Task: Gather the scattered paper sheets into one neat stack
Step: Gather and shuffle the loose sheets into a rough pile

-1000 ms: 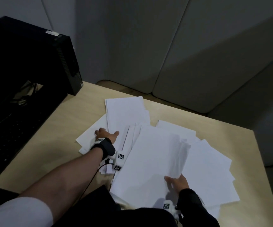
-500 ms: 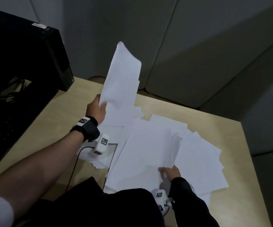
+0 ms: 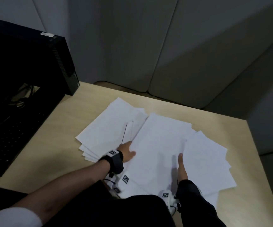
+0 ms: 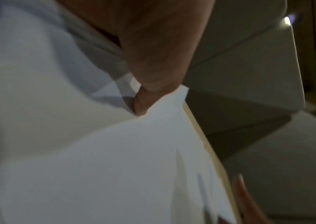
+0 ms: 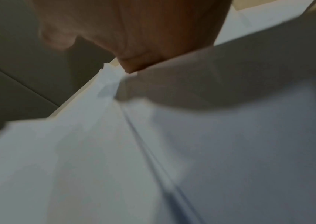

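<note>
White paper sheets lie fanned over the wooden table (image 3: 50,161) in three overlapping groups: a left pile (image 3: 106,128), a central bundle (image 3: 157,145) and a right spread (image 3: 204,161). My left hand (image 3: 126,150) holds the central bundle's left edge, thumb on top and fingers hidden beneath. In the left wrist view the thumb (image 4: 153,75) presses on a sheet's edge (image 4: 114,166). My right hand (image 3: 180,166) has its fingers slid under the bundle's right edge, with the thumb stretched out straight above. In the right wrist view a raised sheet (image 5: 230,75) covers those fingers.
A black computer tower (image 3: 34,63) stands at the back left, with a black keyboard (image 3: 6,141) in front of it. Grey partition panels (image 3: 165,46) close off the far side. The table's right edge (image 3: 260,161) runs close to the right spread.
The sheets my left hand held up half a second ago now lie on the left pile. That hand has dropped back to the central bundle's left edge. My right thumb has straightened.
</note>
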The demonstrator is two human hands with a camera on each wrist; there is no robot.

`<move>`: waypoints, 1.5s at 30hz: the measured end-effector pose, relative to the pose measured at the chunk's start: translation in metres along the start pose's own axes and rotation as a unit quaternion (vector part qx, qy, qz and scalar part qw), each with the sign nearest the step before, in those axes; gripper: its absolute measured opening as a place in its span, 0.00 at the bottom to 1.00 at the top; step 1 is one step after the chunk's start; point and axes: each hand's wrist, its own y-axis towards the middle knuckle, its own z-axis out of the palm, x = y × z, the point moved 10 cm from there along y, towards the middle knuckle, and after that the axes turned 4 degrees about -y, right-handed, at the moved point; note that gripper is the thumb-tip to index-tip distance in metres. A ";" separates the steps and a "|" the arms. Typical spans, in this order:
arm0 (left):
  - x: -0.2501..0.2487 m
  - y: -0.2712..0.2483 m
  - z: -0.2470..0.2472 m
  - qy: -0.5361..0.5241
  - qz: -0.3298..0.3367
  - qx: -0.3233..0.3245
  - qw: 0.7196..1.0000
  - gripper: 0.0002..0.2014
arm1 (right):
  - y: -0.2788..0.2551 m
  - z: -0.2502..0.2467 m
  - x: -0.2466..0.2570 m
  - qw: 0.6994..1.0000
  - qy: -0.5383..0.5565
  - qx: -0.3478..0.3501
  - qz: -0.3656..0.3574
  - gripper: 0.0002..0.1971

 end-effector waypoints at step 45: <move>0.079 0.034 -0.140 -0.140 -0.185 -0.189 0.954 0.37 | 0.131 -0.035 -0.059 0.990 -0.121 -0.028 -0.070 0.33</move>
